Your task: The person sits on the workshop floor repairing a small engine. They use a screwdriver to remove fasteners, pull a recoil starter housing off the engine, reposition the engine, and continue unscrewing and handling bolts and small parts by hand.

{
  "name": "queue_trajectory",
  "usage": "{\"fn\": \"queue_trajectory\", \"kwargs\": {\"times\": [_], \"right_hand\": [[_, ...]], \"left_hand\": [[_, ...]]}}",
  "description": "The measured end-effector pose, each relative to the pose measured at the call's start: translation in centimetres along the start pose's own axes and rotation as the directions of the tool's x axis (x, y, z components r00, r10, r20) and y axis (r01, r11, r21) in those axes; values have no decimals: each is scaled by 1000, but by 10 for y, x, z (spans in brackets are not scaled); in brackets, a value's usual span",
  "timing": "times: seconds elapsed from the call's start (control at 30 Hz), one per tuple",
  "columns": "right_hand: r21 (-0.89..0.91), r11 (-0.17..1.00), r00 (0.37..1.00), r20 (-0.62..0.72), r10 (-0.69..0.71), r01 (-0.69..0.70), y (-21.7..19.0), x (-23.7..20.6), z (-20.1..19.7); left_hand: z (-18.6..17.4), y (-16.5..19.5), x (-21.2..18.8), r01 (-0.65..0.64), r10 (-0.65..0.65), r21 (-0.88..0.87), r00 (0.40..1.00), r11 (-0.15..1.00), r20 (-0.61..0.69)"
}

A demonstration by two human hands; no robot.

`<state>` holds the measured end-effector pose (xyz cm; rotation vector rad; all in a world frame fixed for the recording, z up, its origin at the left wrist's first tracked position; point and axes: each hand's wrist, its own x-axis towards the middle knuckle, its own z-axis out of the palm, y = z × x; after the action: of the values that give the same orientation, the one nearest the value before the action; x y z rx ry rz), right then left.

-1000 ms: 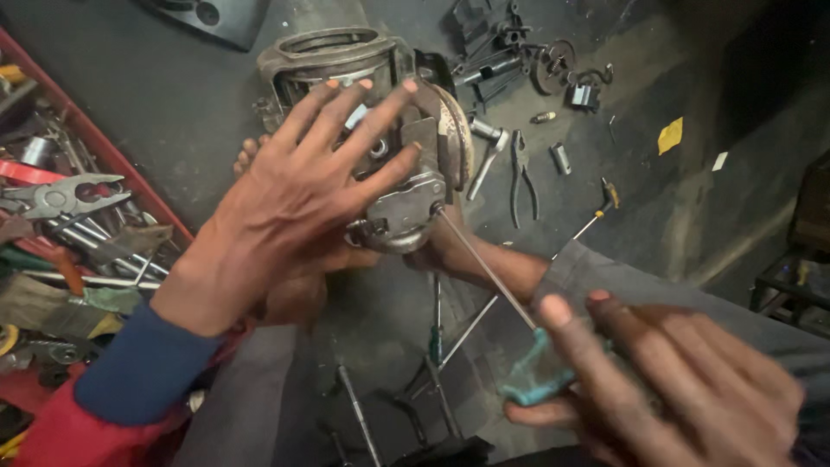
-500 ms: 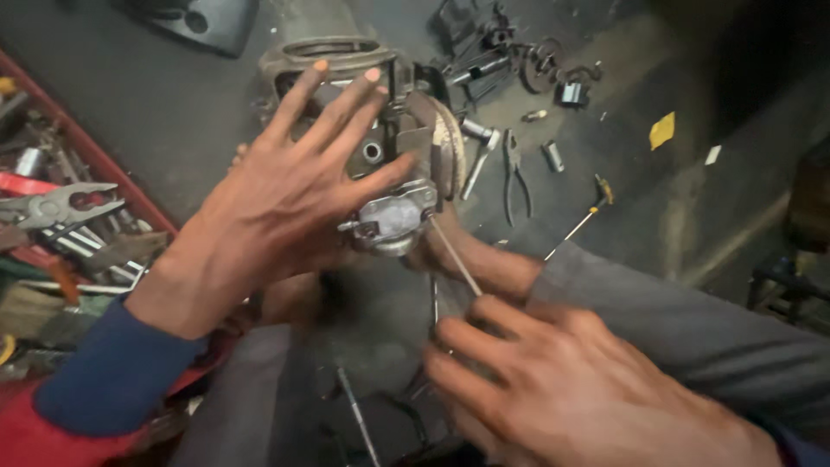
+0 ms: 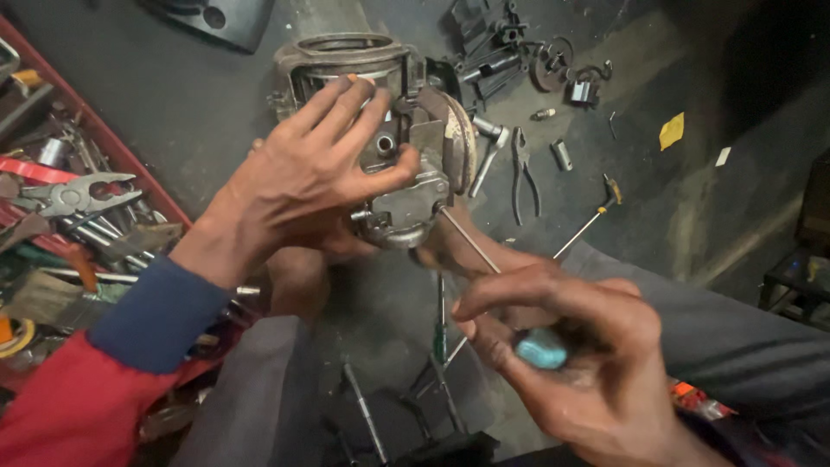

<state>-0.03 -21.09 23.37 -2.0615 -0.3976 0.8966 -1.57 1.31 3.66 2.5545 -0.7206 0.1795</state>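
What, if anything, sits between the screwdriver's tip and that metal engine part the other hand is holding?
Nothing visible does. The right hand grips the blue-handled screwdriver, and its shaft runs bare up to the lower edge of the metal engine part. The left hand lies across the part's upper face, clear of the shaft.

I see open floor (image 3: 173, 112) left of housing (image 3: 380, 130); pliers (image 3: 523, 173), bits crowd right; tool tray (image 3: 78, 216) blocks far left.
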Motion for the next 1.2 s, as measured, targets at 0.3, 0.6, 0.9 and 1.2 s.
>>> {"fn": "queue_trajectory", "kwargs": {"times": [0.3, 0.6, 0.9, 1.2], "right_hand": [[-713, 626, 945, 186, -267, 318, -6, -4, -7], [-593, 718, 931, 219, -294, 366, 25, -51, -11], [-494, 802, 940, 110, -324, 335, 15, -24, -1], [-783, 350, 817, 325, -476, 515, 21, -28, 2]], "left_hand": [[-7, 8, 0, 80, -69, -106, 992, 991, 101], [-19, 41, -30, 232, -308, -446, 946, 864, -104], [-6, 42, -39, 236, -382, -530, 905, 814, -184], [-4, 43, -38, 225, -379, -526, 903, 820, -204]]}}
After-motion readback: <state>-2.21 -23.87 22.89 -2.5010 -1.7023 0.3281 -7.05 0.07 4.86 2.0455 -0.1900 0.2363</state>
